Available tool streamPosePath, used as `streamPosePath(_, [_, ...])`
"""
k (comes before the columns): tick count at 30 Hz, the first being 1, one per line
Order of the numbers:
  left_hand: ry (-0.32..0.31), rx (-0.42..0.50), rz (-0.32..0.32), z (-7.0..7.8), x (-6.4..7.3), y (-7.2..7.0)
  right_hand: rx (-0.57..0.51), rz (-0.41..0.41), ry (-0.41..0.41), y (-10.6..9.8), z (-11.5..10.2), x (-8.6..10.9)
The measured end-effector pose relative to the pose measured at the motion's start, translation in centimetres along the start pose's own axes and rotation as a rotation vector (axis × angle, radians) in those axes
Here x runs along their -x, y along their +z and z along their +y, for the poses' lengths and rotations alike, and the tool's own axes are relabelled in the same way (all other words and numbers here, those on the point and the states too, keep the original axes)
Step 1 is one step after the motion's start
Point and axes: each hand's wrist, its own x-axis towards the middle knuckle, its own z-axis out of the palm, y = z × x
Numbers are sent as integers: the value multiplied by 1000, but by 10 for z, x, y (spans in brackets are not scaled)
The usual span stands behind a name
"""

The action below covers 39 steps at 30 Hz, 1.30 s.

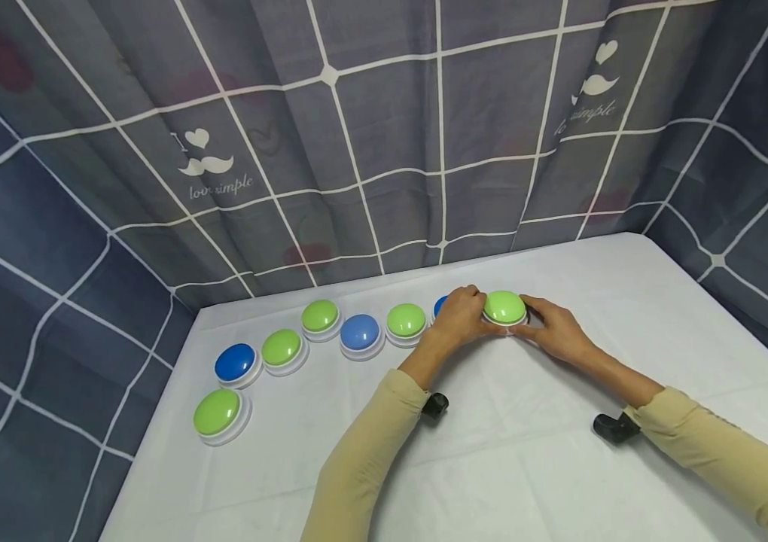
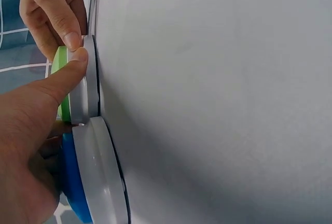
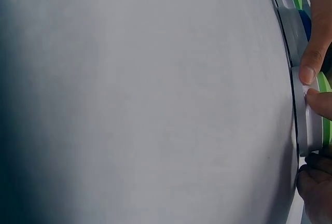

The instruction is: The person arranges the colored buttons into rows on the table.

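Observation:
At the right end of a row, both hands hold a green push button (image 1: 504, 307) with a round white base. My left hand (image 1: 460, 316) grips its left side, and my right hand (image 1: 556, 327) grips its right side. The two thumbs meet at the front of the white base (image 2: 79, 99), tips nearly together in both wrist views. In the right wrist view, curled fingers of the right hand (image 3: 317, 182) lie at the base's far side. Just left of it, a blue button (image 2: 98, 172) sits against the green one's base, mostly hidden behind the left hand in the head view.
Several more green and blue buttons, among them a lighter blue one (image 1: 360, 332), curve leftward to a green one (image 1: 217, 412) at the front left. All stand on a white-covered table (image 1: 492, 467). A dark checked curtain (image 1: 391, 135) hangs behind and at both sides.

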Motion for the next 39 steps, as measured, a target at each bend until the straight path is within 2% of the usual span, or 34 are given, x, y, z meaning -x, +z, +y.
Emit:
streamPosePath(11, [-16, -16, 7, -3, -1, 0, 1, -6, -3, -1, -7, -2])
streamPosePath(20, [-84, -53, 64, 0, -4, 2, 9, 8, -35, -5, -11, -9])
streamPosePath(26, [-103, -88, 85, 2, -4, 7, 19, 12, -33, -2, -7, -10])
streamPosePath(39, [-132, -89, 88, 3, -1, 7, 12, 27, -28, 0, -9, -13])
